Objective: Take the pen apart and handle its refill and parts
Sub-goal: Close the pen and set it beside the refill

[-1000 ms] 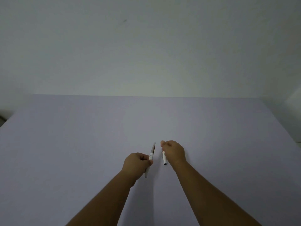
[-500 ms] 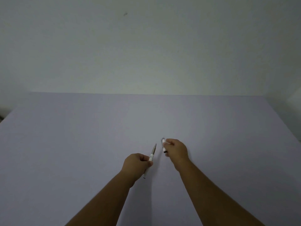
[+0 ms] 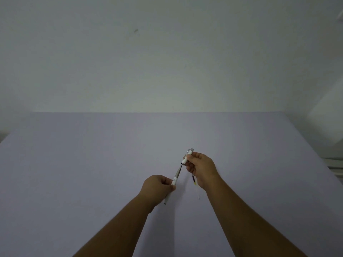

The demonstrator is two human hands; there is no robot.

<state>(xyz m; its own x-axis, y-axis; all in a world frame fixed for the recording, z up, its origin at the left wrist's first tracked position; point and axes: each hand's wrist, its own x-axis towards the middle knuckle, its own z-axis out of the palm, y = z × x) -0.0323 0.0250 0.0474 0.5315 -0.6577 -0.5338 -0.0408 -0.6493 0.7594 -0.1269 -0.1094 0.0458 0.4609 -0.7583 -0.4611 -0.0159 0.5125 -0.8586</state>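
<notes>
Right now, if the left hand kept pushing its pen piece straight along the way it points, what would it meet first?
Probably the short cap piece in the right hand: the pen body held by the left hand aims at its open end, though depth is unclear.

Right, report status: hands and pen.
Left hand shut on pen barrel. Right hand shut on cap. Refill on table by right wrist. Nothing obstructing.

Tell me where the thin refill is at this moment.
In the head view, the refill lies right of centre on the lavender table, partly hidden beside the right hand, which holds the pen cap.
</notes>
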